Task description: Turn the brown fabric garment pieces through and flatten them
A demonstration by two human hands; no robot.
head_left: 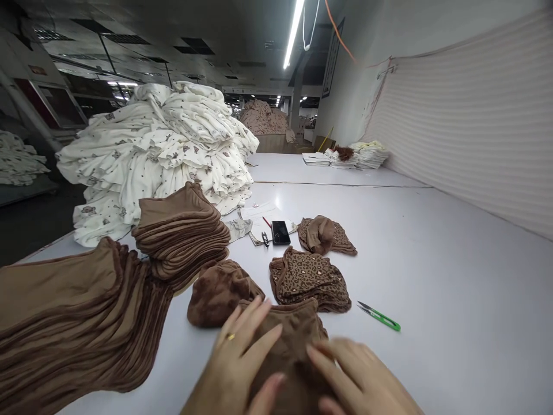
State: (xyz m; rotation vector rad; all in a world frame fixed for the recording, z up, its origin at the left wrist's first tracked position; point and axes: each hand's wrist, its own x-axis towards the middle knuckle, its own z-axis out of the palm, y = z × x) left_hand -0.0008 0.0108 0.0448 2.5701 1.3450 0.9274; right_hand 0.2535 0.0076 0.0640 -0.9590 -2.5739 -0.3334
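Note:
A plain brown fabric piece (289, 328) lies on the table directly in front of me. My left hand (242, 351) rests on its left side, fingers spread and stretched out, a ring on one finger. Over the right side of the same piece is my right hand (354, 369), somewhat smeared by motion, its fingers extended and apart. Just beyond the hands sit a fuzzy brown folded piece (222, 293) and a stack of leopard-print pieces (309, 276). To the right lie green thread snips (380, 317).
Stacked brown pieces (78, 323) and a second brown stack (181, 236) fill the left. Behind them rises a white printed fabric heap (173, 144). A black phone (280, 232), papers (259, 219) and another leopard-print pile (326, 235) lie mid-table. Paper stacks (367, 154) stand far right.

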